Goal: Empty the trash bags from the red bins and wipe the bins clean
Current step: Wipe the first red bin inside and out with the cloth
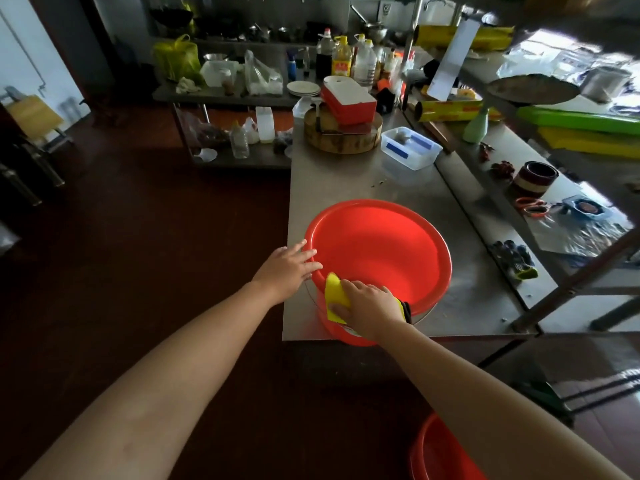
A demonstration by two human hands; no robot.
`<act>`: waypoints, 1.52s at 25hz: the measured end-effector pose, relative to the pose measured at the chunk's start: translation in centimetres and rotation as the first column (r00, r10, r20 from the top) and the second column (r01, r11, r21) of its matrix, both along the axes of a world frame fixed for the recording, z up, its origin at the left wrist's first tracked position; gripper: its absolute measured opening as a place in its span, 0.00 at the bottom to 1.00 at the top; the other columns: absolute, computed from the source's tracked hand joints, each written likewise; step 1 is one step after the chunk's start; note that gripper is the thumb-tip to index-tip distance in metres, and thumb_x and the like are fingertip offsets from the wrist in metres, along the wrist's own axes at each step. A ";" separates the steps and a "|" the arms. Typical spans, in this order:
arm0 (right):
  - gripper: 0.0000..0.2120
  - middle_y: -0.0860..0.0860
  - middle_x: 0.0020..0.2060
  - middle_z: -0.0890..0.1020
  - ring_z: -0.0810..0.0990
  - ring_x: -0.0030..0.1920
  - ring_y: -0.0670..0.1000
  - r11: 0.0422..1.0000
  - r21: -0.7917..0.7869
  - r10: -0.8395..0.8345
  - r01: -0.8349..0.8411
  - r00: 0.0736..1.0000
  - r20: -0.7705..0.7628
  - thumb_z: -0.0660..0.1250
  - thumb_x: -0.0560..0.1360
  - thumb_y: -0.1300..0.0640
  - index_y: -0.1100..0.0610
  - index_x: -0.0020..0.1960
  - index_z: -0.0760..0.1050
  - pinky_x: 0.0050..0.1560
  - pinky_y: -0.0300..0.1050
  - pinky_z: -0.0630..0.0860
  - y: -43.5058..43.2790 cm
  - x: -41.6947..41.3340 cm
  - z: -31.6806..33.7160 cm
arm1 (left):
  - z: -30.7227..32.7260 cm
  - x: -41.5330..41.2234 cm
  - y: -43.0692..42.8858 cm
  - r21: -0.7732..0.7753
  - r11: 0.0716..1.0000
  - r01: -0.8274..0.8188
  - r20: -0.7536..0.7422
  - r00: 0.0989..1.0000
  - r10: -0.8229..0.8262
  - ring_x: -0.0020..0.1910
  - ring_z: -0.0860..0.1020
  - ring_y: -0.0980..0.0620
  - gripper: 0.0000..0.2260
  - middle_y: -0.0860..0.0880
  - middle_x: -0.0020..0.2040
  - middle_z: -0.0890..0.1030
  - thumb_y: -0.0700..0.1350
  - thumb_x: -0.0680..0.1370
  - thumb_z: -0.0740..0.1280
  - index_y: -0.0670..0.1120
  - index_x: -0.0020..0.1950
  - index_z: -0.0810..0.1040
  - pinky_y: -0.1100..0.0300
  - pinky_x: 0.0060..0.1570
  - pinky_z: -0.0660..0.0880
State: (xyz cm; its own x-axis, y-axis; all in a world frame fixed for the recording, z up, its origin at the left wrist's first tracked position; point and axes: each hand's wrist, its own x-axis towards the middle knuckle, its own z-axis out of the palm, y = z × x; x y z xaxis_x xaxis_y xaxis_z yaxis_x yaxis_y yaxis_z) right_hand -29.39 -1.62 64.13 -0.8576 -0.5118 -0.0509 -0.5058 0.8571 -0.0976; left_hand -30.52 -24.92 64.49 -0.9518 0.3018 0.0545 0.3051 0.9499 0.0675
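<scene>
A red bin (377,251) stands on the near corner of the steel table (346,178), its inside bare with no bag in it. My left hand (287,268) rests with straight fingers on the bin's left rim. My right hand (367,303) presses a yellow sponge cloth (335,292) against the near rim and outer wall. A second red bin (440,452) is on the floor at the lower right, partly hidden by my right arm.
On the table behind the bin are a round wooden chopping block (343,136), a red and white box (348,98) and a clear plastic container (410,148). A steel shelf rack (568,271) with gloves and jars runs along the right. Dark floor spreads on the left.
</scene>
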 end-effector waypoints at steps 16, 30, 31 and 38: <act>0.30 0.49 0.59 0.81 0.82 0.57 0.54 0.999 -0.008 0.050 -0.051 0.997 -0.065 0.54 0.79 0.31 0.49 0.72 0.65 0.57 0.53 0.75 -1.2 -0.6 -0.3 | -0.2 1.9 1.7 0.081 0.997 0.003 0.081 0.997 -0.009 0.79 0.60 0.45 0.18 0.48 0.75 0.69 0.47 0.84 0.62 0.51 0.74 0.71 0.46 0.74 0.64; 0.38 0.46 0.59 0.82 0.81 0.59 0.52 0.953 0.034 0.303 -0.302 0.939 -0.164 0.51 0.73 0.23 0.47 0.72 0.71 0.64 0.52 0.73 10.1 -4.3 -0.6 | -0.3 -0.1 0.5 0.068 0.997 -0.019 0.106 0.994 0.012 0.80 0.54 0.41 0.16 0.44 0.81 0.57 0.44 0.84 0.61 0.53 0.72 0.70 0.47 0.73 0.43; 0.39 0.46 0.60 0.82 0.80 0.60 0.52 0.953 0.037 0.302 -0.300 0.942 -0.145 0.52 0.73 0.23 0.47 0.72 0.71 0.65 0.52 0.72 10.6 -4.4 -0.4 | -0.1 -0.2 0.8 0.013 1.000 -0.009 0.092 0.996 0.008 0.80 0.51 0.42 0.17 0.45 0.81 0.57 0.44 0.84 0.60 0.52 0.73 0.69 0.48 0.72 0.40; 0.34 0.46 0.62 0.80 0.79 0.62 0.53 0.976 0.074 0.215 -0.206 0.965 -0.152 0.53 0.76 0.26 0.47 0.73 0.67 0.64 0.54 0.71 5.7 -0.5 -0.7 | -1.6 4.7 6.8 -0.029 0.998 0.058 0.053 0.997 -0.056 0.80 0.56 0.48 0.20 0.46 0.76 0.68 0.50 0.84 0.58 0.46 0.76 0.67 0.45 0.77 0.44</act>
State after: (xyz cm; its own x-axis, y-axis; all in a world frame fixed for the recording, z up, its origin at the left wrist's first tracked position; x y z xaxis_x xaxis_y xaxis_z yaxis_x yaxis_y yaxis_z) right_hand -29.87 4.05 63.45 -0.7304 -0.6817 0.0422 -0.6803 0.7316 0.0440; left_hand -25.82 -18.14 62.89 -0.9344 0.3563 -0.0053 0.3555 0.9330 0.0557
